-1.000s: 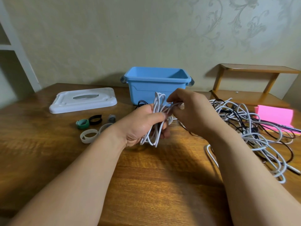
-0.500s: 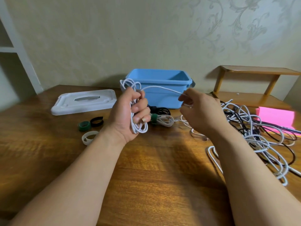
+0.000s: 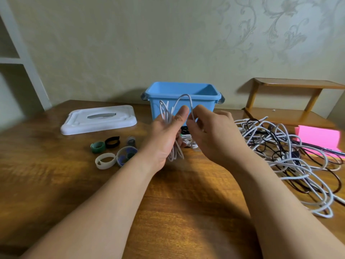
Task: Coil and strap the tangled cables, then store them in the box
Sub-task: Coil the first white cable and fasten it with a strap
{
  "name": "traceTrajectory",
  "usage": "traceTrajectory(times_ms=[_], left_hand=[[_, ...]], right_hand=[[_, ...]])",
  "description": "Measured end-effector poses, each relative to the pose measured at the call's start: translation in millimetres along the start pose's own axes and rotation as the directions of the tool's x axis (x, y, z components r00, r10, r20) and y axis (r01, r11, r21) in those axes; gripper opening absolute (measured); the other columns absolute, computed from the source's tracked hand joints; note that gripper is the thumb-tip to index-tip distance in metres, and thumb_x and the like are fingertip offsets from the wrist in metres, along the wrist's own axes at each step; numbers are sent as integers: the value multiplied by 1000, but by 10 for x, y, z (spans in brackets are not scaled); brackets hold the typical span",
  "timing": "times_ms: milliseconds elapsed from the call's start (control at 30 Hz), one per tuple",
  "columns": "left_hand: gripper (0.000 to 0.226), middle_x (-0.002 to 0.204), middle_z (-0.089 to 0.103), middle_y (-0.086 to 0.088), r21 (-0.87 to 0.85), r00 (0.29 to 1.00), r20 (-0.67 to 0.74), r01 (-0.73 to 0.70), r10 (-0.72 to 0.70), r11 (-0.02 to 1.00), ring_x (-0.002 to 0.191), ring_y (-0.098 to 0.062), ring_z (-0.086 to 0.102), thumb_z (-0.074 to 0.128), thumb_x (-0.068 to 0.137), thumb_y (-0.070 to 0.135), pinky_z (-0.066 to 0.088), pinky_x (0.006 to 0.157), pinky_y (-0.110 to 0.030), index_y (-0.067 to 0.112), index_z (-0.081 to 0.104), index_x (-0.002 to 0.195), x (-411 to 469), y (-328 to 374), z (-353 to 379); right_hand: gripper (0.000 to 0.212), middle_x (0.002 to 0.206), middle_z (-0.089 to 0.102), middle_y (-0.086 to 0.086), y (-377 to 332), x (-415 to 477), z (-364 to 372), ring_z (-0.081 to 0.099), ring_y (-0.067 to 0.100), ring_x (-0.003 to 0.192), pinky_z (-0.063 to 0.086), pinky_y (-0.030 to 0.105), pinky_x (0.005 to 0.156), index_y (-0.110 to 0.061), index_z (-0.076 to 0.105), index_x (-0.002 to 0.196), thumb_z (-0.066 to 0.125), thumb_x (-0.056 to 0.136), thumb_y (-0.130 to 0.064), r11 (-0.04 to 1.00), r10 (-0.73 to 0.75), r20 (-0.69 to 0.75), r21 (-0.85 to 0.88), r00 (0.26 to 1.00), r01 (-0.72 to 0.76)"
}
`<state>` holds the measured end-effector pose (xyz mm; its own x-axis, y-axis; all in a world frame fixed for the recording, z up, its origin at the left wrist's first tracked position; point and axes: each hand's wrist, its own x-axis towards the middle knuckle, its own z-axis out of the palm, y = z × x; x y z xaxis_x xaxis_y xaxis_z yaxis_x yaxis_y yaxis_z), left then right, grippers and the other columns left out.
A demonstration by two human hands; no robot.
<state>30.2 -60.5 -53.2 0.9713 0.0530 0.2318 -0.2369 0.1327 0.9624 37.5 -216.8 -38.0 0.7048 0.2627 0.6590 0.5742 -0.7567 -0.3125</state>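
My left hand (image 3: 166, 137) is raised in front of the blue box (image 3: 155, 110), palm towards me and thumb up. It holds a coil of white cable (image 3: 172, 154) whose loops run across the palm and hang below it. My right hand (image 3: 211, 135) pinches the same cable just right of the thumb, and a loop arches over between the two hands. The tangle of white and black cables (image 3: 291, 157) lies on the table to the right. Several rolled straps lie at the left: green (image 3: 97, 146), black (image 3: 112, 142), white (image 3: 105, 160).
The box's white lid (image 3: 99, 120) lies at the back left. A small bundled cable (image 3: 187, 137) sits on the table behind my hands, before the box. Pink paper (image 3: 317, 137) and a low wooden shelf (image 3: 291, 101) stand at the right.
My left hand turned its palm towards me with the coil. My right hand came back in close to it, bringing another loop of cable over the coil.
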Motion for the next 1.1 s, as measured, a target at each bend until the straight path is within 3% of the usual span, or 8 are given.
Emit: traceTrajectory(times_ms=[100, 167, 267, 433, 567, 667, 833, 1100], left_hand=[[32, 70, 68, 10, 19, 999, 38, -34, 33, 999, 64, -6, 64, 70, 95, 52, 53, 62, -23, 21, 75, 101, -31, 33, 9], [28, 82, 77, 8, 4, 997, 57, -43, 43, 999, 75, -5, 72, 66, 103, 39, 55, 64, -19, 13, 74, 112, -28, 33, 14], [16, 77, 76, 10, 9, 997, 48, -54, 54, 998, 75, -4, 73, 61, 108, 26, 56, 64, -19, 12, 68, 103, -34, 7, 35], [27, 74, 72, 5, 48, 990, -120, -68, 73, 997, 72, -8, 71, 61, 109, 32, 57, 67, -27, 6, 67, 104, -9, 18, 28], [31, 70, 67, -7, -157, 982, -189, -23, -7, 987, 66, -24, 69, 59, 110, 32, 59, 63, -38, 9, 61, 89, 89, 22, -94], [22, 63, 51, 0, -350, 988, -135, 30, -82, 936, 50, -14, 52, 53, 113, 28, 50, 49, -29, 14, 53, 96, 94, 83, -130], [25, 56, 34, 8, -527, 991, 62, 135, -121, 839, 39, -5, 30, 50, 113, 34, 28, 41, -20, 16, 57, 96, 131, 96, -269], [24, 54, 31, 8, -465, 975, 215, 158, -62, 871, 37, -4, 28, 65, 100, 35, 25, 38, -20, 23, 52, 84, 90, 108, -327]], right_hand=[[18, 57, 44, -18, -27, -4, 21, 42, 14, 60, 36, 35, 78, -26, 60, 92, 60, 104, -40, 991, -125, 0, -45, 992, 125], [21, 64, 52, -17, -38, -3, 11, 50, 13, 64, 34, 32, 66, -28, 66, 92, 59, 104, -43, 988, -135, 89, -58, 987, 140], [24, 77, 68, -9, -50, -4, -13, 62, 16, 72, 38, 33, 57, -30, 68, 96, 55, 105, -47, 995, -62, 227, -67, 972, 79], [37, 68, 62, -9, -50, -10, 33, 58, 12, 66, 36, 33, 56, -33, 52, 72, 58, 101, -56, 1000, 5, 345, -20, 938, 2], [43, 60, 63, -10, 28, 6, -16, 58, 7, 60, 39, 30, 55, -28, 63, 76, 59, 98, -65, 997, 54, 382, 23, 923, -68], [34, 61, 58, -15, 15, 21, -123, 55, -1, 58, 35, 16, 51, -34, 71, 102, 70, 90, -66, 982, 44, 471, 141, 881, -125], [54, 79, 55, -12, -4, -18, -83, 53, 4, 70, 40, 26, 64, -44, 60, 141, 77, 91, -53, 997, 23, 627, 42, 779, -63], [11, 80, 60, -14, 53, -15, -38, 58, 9, 76, 40, 30, 63, -36, 69, 104, 70, 95, -41, 996, 86, 549, -71, 831, -56]])
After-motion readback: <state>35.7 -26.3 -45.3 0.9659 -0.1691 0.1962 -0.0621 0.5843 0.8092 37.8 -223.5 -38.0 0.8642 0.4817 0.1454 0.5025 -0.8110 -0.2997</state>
